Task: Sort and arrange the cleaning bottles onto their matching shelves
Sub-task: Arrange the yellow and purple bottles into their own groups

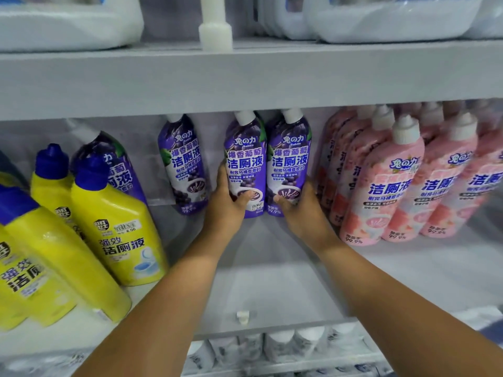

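Two purple toilet-cleaner bottles with white caps stand side by side at the back middle of the grey shelf (272, 289). My left hand (227, 205) grips the lower part of the left purple bottle (245, 159). My right hand (300, 205) grips the lower part of the right purple bottle (290, 159). A third purple bottle (183, 164) stands alone a little to the left. A fourth purple bottle (119, 164) leans behind the yellow ones.
Several yellow bottles with blue caps (114, 227) lean at the left of the shelf. Rows of pink bottles (381, 186) fill the right. Large white jugs (392, 20) sit on the shelf above. White-capped bottles (283, 346) fill the shelf below.
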